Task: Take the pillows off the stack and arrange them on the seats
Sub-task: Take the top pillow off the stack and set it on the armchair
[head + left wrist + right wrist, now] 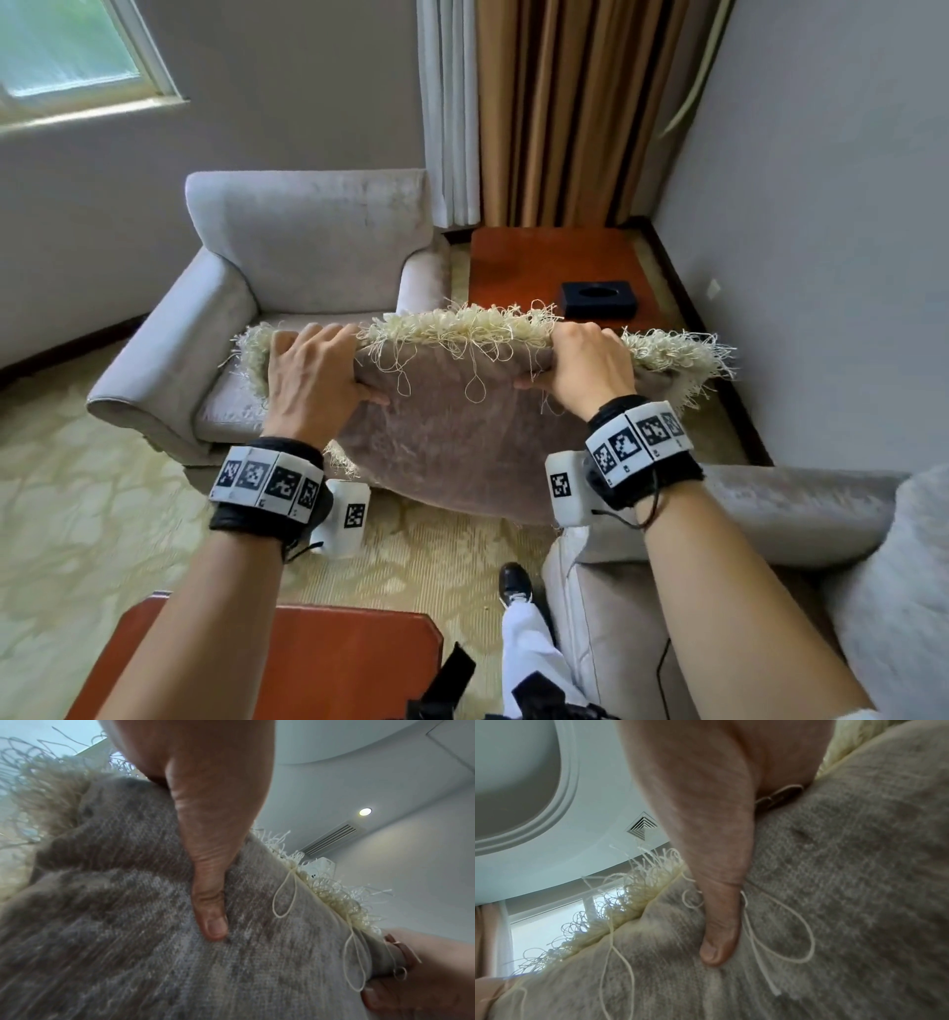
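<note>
I hold a taupe velvet pillow (452, 437) with a cream fringe (477, 321) up in the air in front of a grey armchair (308, 241). My left hand (313, 367) grips the pillow's top edge on the left, thumb (209, 914) pressed into the near face. My right hand (585, 365) grips the top edge on the right, thumb (721, 939) dug into the fabric (847, 882). The fingers of both hands wrap over the far side and are hidden. The armchair's seat (231, 406) lies beyond and below the pillow.
A red-brown side table (554, 262) with a black tissue box (598, 298) stands in the corner right of the armchair. A second grey seat's arm (770, 509) is at lower right. Another wooden table (328, 663) sits close below. Patterned carpet (77, 514) covers the floor.
</note>
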### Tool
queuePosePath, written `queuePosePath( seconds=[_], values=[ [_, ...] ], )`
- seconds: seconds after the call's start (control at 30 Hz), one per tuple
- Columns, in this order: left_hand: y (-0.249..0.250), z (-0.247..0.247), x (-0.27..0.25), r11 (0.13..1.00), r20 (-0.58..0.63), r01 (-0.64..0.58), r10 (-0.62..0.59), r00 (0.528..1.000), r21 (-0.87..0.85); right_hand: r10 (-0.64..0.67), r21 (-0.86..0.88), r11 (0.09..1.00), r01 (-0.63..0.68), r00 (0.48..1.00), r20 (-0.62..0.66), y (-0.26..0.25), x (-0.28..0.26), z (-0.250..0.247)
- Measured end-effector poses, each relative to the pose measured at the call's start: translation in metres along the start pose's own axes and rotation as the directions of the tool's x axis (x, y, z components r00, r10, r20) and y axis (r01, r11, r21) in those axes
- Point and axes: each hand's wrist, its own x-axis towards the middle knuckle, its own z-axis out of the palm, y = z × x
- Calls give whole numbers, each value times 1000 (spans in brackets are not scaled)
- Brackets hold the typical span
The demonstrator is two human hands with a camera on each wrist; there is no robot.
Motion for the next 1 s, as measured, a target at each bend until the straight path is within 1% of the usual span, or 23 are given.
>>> queuePosePath(
  seconds=[0.13, 0.23, 0.33, 0.47, 0.6, 0.67, 0.77, 0.87, 1.0],
  values=[
    [-15, 26, 60, 996, 35, 77, -79, 996, 39, -71, 13, 997, 70, 996, 56, -2, 87, 25],
    [-26, 36, 101, 987, 48, 150, -153, 987, 65, -121, 28, 992, 120, 989, 83, -8, 150, 36],
    [-39, 44, 132, 971, 11, 227, -229, 973, 80, -191, 41, 981, 188, 978, 85, -23, 206, 44],
    [-61, 48, 157, 935, 1, 334, -336, 942, 122, -279, 40, 960, 277, 958, 66, -50, 262, 60],
    [-84, 43, 169, 885, -42, 446, -445, 895, 134, -373, 119, 924, 363, 925, 74, -86, 302, 71],
    [-101, 41, 174, 857, -63, 486, -483, 873, 169, -409, 156, 906, 394, 909, 81, -106, 318, 77],
    [-132, 41, 183, 823, -85, 523, -518, 851, 222, -451, 147, 888, 436, 888, 91, -136, 337, 91],
    [-161, 43, 192, 804, -66, 560, -560, 826, 200, -480, 135, 874, 466, 872, 95, -164, 351, 109],
    [-217, 52, 205, 798, -23, 576, -582, 813, 175, -468, 127, 882, 454, 876, 119, -215, 372, 137]
  ],
)
